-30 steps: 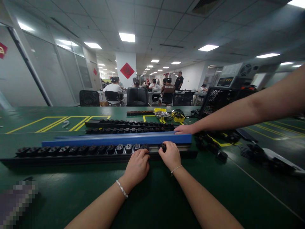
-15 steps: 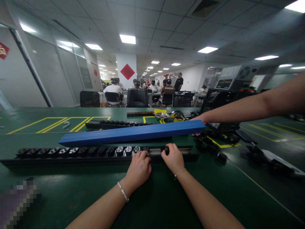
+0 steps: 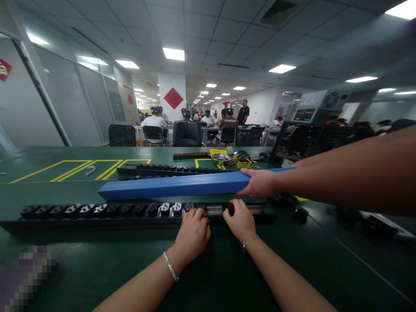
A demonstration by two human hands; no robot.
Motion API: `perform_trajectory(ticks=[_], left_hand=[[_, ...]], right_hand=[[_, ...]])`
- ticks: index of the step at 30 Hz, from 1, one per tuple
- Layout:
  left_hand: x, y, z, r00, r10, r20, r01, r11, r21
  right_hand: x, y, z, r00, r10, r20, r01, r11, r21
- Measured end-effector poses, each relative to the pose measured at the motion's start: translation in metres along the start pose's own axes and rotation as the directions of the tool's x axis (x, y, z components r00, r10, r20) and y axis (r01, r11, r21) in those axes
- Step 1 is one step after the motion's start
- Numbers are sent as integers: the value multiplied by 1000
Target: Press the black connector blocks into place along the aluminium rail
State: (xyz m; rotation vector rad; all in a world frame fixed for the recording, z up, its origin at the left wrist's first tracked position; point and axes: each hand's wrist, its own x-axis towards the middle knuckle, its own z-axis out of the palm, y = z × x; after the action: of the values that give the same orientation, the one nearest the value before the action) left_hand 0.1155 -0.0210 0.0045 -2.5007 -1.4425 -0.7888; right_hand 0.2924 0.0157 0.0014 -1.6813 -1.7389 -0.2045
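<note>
A long black power-strip rail (image 3: 139, 225) lies across the table in front of me, with a row of socket modules (image 3: 112, 210) seated along it, some black and some with whitish faces. My left hand (image 3: 195, 229) is closed over the right end of that row, its fingers on a black module. Just to the right, past a bare stretch of channel (image 3: 215, 210), my right hand (image 3: 241, 220) pinches a small black socket module (image 3: 231, 209) over the rail. My fingers partly hide both modules.
From the right, a co-worker's hands (image 3: 260, 183) hold a long blue bar (image 3: 169, 185) just behind the rail. Another rail with sockets (image 3: 152, 169) lies beyond it. Farther back are a metal dish (image 3: 221, 157) and cables. Loose black parts (image 3: 300, 214) lie at right.
The co-worker's arm has reached farther in, with a hand now around the blue bar nearer its middle. The bar has shifted right and levelled. My hands and the rail look nearly unchanged.
</note>
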Motion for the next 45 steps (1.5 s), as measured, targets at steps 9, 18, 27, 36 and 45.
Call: perform_trajectory(ticks=[9, 18, 27, 36, 45], left_hand=[[-1, 4, 1, 1000, -2, 1, 2, 1000, 5], [-4, 3, 2, 1000, 16, -8, -16, 998, 57], [0, -7, -3, 995, 73, 68, -80, 992, 98], [2, -11, -2, 993, 54, 102, -64, 993, 97], [3, -11, -2, 997, 32, 76, -45, 985, 168]], right_hand=[[-4, 5, -3, 1000, -8, -15, 9, 998, 68], [-1, 6, -5, 1000, -2, -12, 2, 1000, 16], [1, 14, -6, 1000, -8, -9, 8, 1000, 23], [3, 16, -6, 1000, 20, 17, -21, 1000, 18], [7, 21, -12, 993, 106, 53, -105, 994, -21]])
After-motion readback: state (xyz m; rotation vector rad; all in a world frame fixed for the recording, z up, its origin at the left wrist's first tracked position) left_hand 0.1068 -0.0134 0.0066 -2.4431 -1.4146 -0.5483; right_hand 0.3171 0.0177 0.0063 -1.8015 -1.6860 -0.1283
